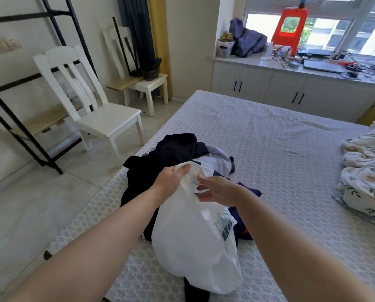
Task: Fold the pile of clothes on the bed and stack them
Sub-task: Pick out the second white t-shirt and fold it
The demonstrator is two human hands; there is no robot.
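On the near left side of the bed [269, 138] lies a pile of clothes [173, 153], dark ones mostly, with a pale shirt peeking out at the back. Over the front of the pile hangs a white shirt [191, 243], and it is lifted up at the top. The left hand [171, 177] holds the top edge of the white shirt, with its fingers curled tight round a bunch of the cloth. The right hand [215, 190] is just beside it, with its fingers straight and spread, touching the white shirt a little lower down. It does not grip anything. A bit of dark blue cloth [241, 216] shows under the right arm.

At the right edge of the bed sits a rumpled blanket with flowers [365, 171]. Beside the bed on the floor stands a white chair [90, 105], and a second white chair [138, 70] stands farther back by the wall. Under the window a long white cabinet [291, 92] carries a red jug [290, 29], a laptop [323, 67] and many wires.
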